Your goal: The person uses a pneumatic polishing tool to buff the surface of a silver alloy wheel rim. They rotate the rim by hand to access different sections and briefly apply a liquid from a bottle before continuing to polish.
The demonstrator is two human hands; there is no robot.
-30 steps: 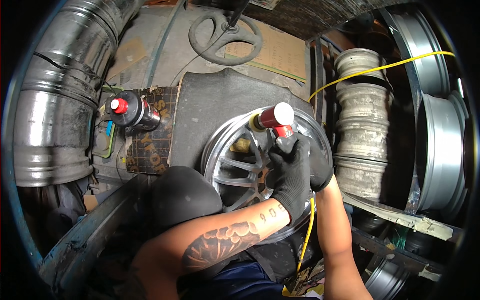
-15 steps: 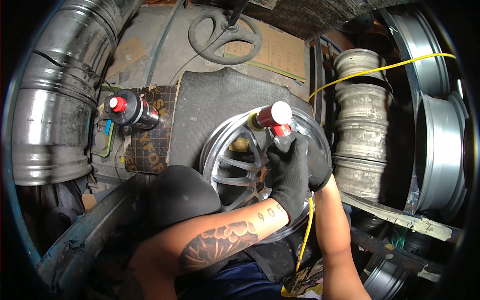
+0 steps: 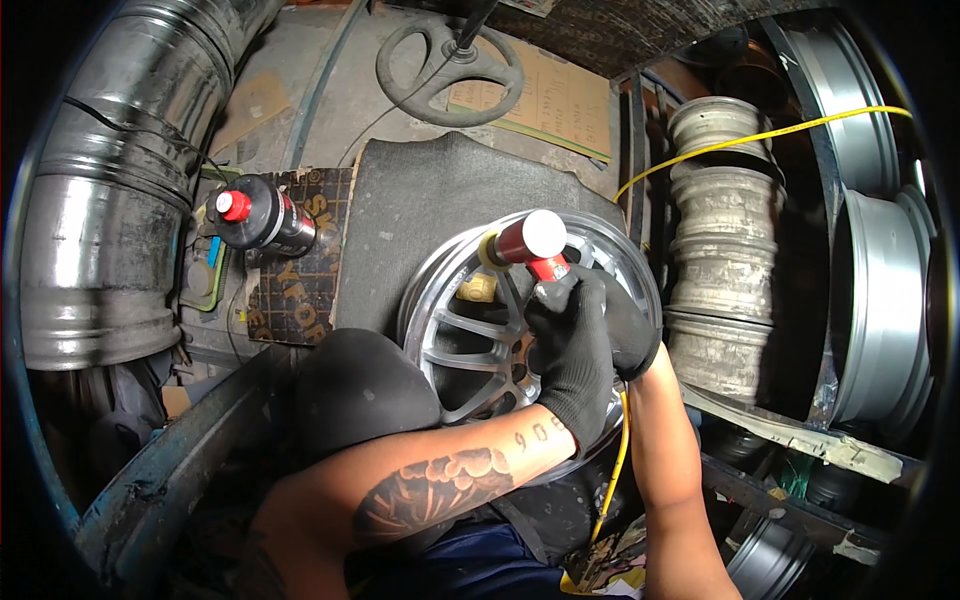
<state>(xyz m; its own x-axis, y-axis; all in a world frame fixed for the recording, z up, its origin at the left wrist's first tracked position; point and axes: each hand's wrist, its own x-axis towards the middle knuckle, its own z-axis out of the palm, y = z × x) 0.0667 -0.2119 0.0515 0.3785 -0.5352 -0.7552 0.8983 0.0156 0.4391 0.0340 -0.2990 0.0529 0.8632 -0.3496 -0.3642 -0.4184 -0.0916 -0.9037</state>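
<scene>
In the head view, we see the power tool (image 3: 522,242) just above the middle of the frame, directly up from our gloved hands. Its barrel runs from the white cap (image 3: 545,234) leftward and slightly down to the yellow pad (image 3: 489,252), which sits over the upper left part of the wheel (image 3: 468,326); we cannot tell how firmly it presses there. The red handle (image 3: 549,268) slants down and right into our grip. Our left hand (image 3: 570,335) is nearer the pad, its fingers folded around the handle. Our right hand (image 3: 630,330) lies against it on the right; its fingers are hidden, so we cannot tell how they close.

The wheel fills the centre, lying flat on a dark grey mat (image 3: 400,205), silvery and shiny, with slim paired spokes and dark gaps. The tool's barrel is dark red. A yellow hose (image 3: 617,460) trails below our hands.
</scene>
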